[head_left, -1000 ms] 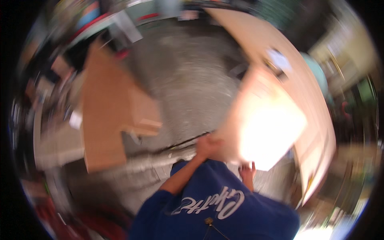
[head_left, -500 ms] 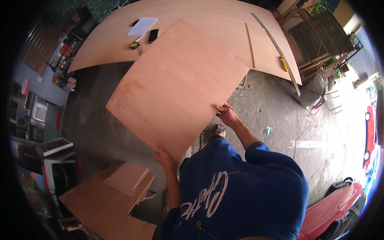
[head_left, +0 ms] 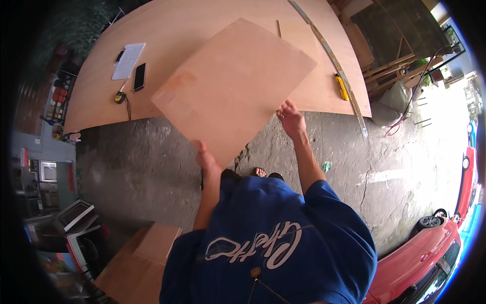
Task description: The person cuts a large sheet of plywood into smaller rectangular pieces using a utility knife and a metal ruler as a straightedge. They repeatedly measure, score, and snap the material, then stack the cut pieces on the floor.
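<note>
Plywood panel [head_left: 235,86], clamped at its near edges by left hand [head_left: 207,161] and right hand [head_left: 291,117], has moved farther over the table [head_left: 202,20].

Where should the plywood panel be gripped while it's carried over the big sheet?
By its near edges, as now: left hand on the lower-left edge, right hand on the lower-right edge of the panel. It's wide, thin and tilted, so two spread grips from the body side likely steady it.
</note>
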`<state>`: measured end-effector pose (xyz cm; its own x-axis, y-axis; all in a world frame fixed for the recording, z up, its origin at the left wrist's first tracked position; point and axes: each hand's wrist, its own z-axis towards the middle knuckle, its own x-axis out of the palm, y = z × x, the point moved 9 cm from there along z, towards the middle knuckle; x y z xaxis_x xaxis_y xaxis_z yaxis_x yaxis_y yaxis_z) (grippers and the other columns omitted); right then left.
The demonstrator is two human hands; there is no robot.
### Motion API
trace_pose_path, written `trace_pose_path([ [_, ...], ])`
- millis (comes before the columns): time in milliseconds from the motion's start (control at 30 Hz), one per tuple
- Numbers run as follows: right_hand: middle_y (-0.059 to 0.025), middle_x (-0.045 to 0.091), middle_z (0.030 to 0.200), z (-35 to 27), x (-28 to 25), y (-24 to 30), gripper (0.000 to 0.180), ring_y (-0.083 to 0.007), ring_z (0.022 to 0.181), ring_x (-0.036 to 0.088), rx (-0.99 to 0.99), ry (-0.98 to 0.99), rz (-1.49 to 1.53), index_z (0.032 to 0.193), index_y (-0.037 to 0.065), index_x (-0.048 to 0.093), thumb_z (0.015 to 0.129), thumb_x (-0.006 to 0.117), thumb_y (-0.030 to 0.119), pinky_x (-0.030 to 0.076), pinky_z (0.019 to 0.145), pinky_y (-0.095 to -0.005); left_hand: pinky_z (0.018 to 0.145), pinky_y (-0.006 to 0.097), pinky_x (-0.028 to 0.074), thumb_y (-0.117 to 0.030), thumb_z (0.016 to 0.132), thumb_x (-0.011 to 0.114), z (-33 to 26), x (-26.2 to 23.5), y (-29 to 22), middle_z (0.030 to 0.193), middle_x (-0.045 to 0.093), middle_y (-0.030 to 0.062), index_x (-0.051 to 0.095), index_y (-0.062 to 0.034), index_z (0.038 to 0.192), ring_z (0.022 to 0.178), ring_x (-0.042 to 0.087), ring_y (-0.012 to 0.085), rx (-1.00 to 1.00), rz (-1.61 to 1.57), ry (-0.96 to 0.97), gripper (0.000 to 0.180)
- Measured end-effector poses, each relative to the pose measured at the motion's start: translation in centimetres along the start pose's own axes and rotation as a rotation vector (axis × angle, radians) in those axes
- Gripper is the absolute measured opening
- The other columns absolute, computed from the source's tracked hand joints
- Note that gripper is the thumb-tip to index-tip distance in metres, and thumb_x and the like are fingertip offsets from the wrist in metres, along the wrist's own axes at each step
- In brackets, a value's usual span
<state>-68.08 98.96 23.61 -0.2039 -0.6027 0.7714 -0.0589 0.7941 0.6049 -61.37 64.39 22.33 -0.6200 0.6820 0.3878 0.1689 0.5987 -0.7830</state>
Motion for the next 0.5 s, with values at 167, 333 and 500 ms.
trace_pose_path([
  [167,-0.008,0.059,0.122,-0.5,-3.4,1.9,0.049,-0.0205,0.112,0.054,-0.018,-0.28,-0.246,0.128,0.007,0.049,0.088,0.056,0.036,0.04,0.089,-0.0379,0.076,0.04,0.052,-0.042,0.091,0.056,0.2,8.0,6.3,0.106,0.061,0.0134,0.053,0.0046,0.115,0.091,0.062,0.0268,0.025,-0.108,-0.016,0.052],
  [333,-0.0105,0.064,0.109,-5.9,-5.3,-3.7,0.045,-0.0208,0.101,0.06,0.284,-0.427,-0.421,0.123,0.006,0.053,0.091,0.054,0.038,0.045,0.082,-0.0349,0.07,0.034,0.051,-0.045,0.092,0.053,-1.3,8.9,12.5,0.1,0.062,0.0098,0.055,-0.0022,0.11,0.086,0.062,0.0197,-0.481,0.3,0.171,0.047],
  [500,-0.0094,0.066,0.101,-6.4,-4.2,-5.2,0.037,-0.0172,0.085,0.063,0.206,-0.483,-0.355,0.117,0.001,0.055,0.093,0.052,0.028,0.047,0.075,-0.0299,0.078,0.037,0.049,-0.049,0.091,0.051,-2.7,8.7,13.2,0.093,0.064,0.0112,0.058,-0.0029,0.104,0.092,0.062,0.0214,-0.932,0.588,0.652,0.048],
])
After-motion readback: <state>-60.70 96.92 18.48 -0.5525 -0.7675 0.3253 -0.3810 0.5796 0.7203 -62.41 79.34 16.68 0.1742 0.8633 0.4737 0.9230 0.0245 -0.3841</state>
